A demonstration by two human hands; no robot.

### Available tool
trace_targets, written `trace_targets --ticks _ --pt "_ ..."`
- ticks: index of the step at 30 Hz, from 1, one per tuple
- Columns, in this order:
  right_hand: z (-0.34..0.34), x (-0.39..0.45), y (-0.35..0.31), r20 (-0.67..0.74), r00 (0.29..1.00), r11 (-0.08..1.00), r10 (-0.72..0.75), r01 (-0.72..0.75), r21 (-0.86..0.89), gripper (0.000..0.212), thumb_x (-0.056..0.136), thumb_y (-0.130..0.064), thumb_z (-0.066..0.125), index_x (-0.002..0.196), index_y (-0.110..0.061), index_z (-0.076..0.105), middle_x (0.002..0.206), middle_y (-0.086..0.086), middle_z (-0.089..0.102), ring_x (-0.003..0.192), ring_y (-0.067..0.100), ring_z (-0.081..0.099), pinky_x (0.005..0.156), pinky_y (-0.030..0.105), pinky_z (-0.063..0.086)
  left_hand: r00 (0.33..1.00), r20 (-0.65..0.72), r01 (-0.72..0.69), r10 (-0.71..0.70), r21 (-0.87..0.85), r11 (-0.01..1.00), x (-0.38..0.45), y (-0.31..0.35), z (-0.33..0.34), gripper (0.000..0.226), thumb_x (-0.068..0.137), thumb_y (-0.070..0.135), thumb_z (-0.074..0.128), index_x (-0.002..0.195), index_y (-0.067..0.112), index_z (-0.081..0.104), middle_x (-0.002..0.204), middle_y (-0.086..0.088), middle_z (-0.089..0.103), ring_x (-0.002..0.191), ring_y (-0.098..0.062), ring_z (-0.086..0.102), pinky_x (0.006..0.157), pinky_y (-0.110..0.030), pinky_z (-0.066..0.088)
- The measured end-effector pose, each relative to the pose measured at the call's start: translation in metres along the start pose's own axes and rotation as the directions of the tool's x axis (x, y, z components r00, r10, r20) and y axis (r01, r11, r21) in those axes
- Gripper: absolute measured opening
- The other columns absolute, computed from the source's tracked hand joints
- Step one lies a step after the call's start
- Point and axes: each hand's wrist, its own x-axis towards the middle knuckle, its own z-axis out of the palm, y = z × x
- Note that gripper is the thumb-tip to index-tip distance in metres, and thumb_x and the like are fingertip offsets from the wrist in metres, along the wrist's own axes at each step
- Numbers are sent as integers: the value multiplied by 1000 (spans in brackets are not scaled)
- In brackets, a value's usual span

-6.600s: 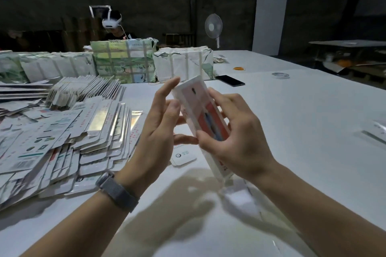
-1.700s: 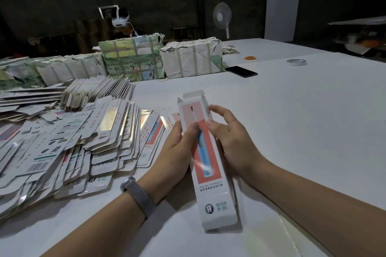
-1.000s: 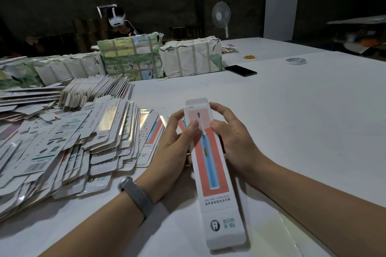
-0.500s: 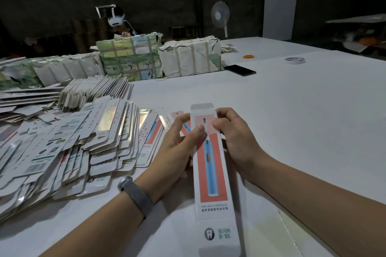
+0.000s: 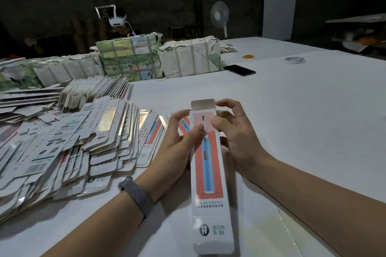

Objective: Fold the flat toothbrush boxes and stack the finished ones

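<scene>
Two hands on one toothbrush box (image 5: 206, 173), which runs lengthwise straight away from the person, near end closest to the camera, far end up between the fingers. Left hand (image 5: 177, 148) grips the left edge with the thumb pressed on the printed face; right hand (image 5: 236, 137) pinches the right edge, its other fingers loosely curled. The open top flap (image 5: 203, 104) sticks up just past both hands, so I'd guess it gets tucked next. Flat boxes (image 5: 69, 144) crowd the left; the white surface (image 5: 302, 115) to the right is wide open.
</scene>
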Motion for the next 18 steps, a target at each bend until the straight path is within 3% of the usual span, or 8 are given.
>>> trace_targets --ticks 7,13,16,18 --pt "-2 2 -2 27 1000 1000 -12 12 3 12 101 -17 55 105 -28 51 101 5 65 83 22 72 70 30 60 999 34 3 -3 1 1000 2 -1 -2 50 84 51 62 130 35 47 103 -10 76 89 -31 76 78 -41 62" --pt "-3 2 -1 45 999 1000 11 -12 26 23 100 -14 56 117 -28 51 103 4 65 79 15 70 71 31 58 999 46 17 -14 -68 998 2 -3 -6 41 79 56 73 112 39 55 105 -19 74 85 -35 74 77 -42 59" --pt "-2 2 0 49 999 1000 21 -20 -24 11 101 -17 54 111 -22 58 101 7 67 79 19 71 75 38 60 999 46 9 -5 -83 997 3 -5 -7 43 80 54 75 113 37 54 105 -20 74 85 -35 74 76 -41 59" --pt "-3 1 1 53 998 998 26 -23 -57 9 103 -19 52 108 -18 60 97 4 69 78 20 72 75 35 60 999 46 2 2 -91 996 3 -6 -8 46 80 53 75 116 35 53 105 -21 74 85 -36 74 75 -42 59"
